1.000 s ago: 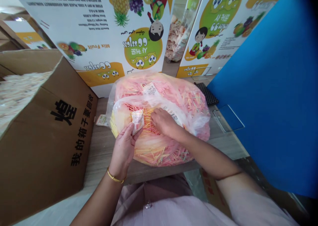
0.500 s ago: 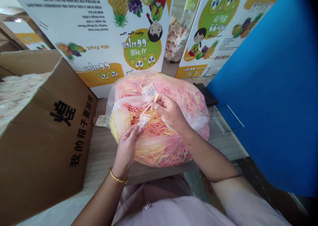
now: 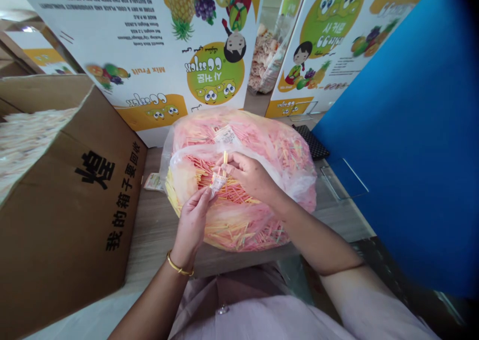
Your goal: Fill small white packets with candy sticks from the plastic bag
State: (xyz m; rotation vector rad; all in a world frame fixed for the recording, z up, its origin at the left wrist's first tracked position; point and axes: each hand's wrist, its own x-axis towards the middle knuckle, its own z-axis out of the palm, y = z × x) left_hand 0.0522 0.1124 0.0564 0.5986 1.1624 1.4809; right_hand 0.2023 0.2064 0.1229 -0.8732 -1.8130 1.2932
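A big clear plastic bag [image 3: 284,155] full of thin pink, yellow and orange sticks lies on the wooden table [image 3: 153,230] in front of me. My left hand [image 3: 192,220] pinches a small white printed packet [image 3: 217,181] just over the bag's open mouth. My right hand [image 3: 250,175] is closed on a yellow stick [image 3: 225,158], holding it nearly upright with its lower end at the packet. The two hands almost touch.
A large brown carton [image 3: 63,195] with black characters stands at the left, filled with pale shredded material. White printed fruit-candy cartons [image 3: 157,46] rise behind the bag. A blue panel [image 3: 411,130] walls the right side. A dark textured object [image 3: 312,140] lies by the bag.
My right hand left the pile with a yellow stick, lifted it, then brought it down upright to the packet. My left hand raised the packet slightly toward it.
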